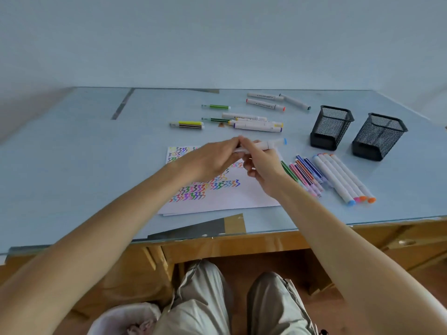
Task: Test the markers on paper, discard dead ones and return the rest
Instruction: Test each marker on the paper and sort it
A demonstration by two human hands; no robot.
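Observation:
Both hands meet above a white paper (244, 197) covered with coloured zigzag strokes. My right hand (262, 165) grips a white marker (272, 144) with a blue end cap pointing right. My left hand (212, 158) pinches the marker's left end, which is hidden under the fingers. Several untested-looking markers (256, 123) lie scattered at the far side of the table. A neat row of thin and thick markers (331, 177) lies right of the paper.
Two black mesh pen holders (330, 126) (377, 136) stand at the right on the blue table (84, 153). A bin with a pale liner (121, 320) sits on the floor by my left knee. Tape patches mark the table's front edge.

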